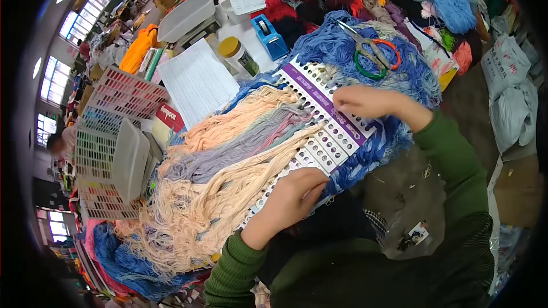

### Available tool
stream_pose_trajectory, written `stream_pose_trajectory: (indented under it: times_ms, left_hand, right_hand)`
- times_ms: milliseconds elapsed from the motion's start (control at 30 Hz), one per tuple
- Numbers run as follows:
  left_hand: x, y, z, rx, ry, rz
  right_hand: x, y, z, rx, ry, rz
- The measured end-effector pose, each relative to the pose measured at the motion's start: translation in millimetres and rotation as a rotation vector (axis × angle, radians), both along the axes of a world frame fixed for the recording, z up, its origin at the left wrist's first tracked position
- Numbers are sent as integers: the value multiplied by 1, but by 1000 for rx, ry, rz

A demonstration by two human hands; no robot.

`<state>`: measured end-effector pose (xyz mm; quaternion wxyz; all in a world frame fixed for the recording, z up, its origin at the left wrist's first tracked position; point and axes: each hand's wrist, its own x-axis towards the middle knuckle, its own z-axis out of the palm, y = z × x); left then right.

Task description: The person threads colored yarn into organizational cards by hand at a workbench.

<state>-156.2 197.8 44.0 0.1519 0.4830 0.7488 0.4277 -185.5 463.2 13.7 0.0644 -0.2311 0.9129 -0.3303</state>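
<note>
A white thread card [319,154] with a purple band and rows of punched holes lies aslant over the yarn. Hanks of peach [228,125], grey-lilac [228,148] and cream thread [245,182] run from its holes to the left. Over the card's lower right edge is my left hand [292,198], its fingers curled in and pressed together. My right hand [365,102] is closed at the purple band, fingertips bent down. What either hand pinches, if anything, is too small to make out. Scissors [374,57] with red and green handles rest on blue yarn [325,40] beyond the right hand.
Behind the card stand a lidded jar [238,56], a blue tape dispenser [269,37], a paper sheet [197,82] and a clear plastic tray [187,14]. Colour sample charts [103,148] stand left. White plastic bags [511,97] are at right; a clear bag [411,211] hangs below.
</note>
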Motion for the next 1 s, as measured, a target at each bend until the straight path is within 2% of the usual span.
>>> stream_pose_trajectory:
  times_ms: [67,100,133,167,200,233,300,367,433,467,500,533,633,767,833,900,933,1000]
  left_hand:
    - [-6,4,-4,-24,-17,25]
    - [-9,5,-7,-49,-30,49]
    - [-11,7,-11,-76,-43,73]
    - [-12,8,-14,-103,-56,97]
    - [-11,10,-16,-86,-135,161]
    - [-9,14,-18,-70,-212,225]
    - [-13,26,-21,-15,-311,322]
    - [-17,36,-30,35,-381,389]
    - [-26,48,-36,44,-472,465]
    - [-30,53,-38,11,-498,516]
    - [-33,57,-39,-22,-524,569]
    - [-38,58,-36,-144,-488,544]
    - [-39,59,-44,-77,-571,580]
    - [-39,63,-52,-43,-547,602]
    - [-40,67,-53,-59,-533,621]
    - [-40,66,-52,-13,-640,637]
    - [-40,64,-51,9,-692,645]
    - [-39,60,-53,34,-711,619]
  right_hand:
    - [8,28,17,-702,-509,-45]
    - [13,47,26,-735,-403,-192]
    - [12,77,30,-786,-275,-447]
    - [7,122,12,-1129,23,-568]
    - [7,140,32,-885,288,-1098]
    - [11,204,19,-626,455,-1349]
    - [16,176,43,-383,1034,-1327]
    - [15,98,53,-432,736,-1017]
    - [21,24,43,-157,514,-587]
    - [17,-2,22,-269,526,-424]
    - [17,-23,10,-263,430,-316]
    - [15,-34,-4,-273,371,-293]
    - [9,-41,-29,-386,265,-281]
    - [16,-39,-29,-578,82,-305]
    - [21,-45,-31,-756,28,-393]
    - [24,-50,-44,-957,25,-450]
    - [23,-53,-49,-895,136,-466]
    - [24,-56,-51,-842,143,-493]
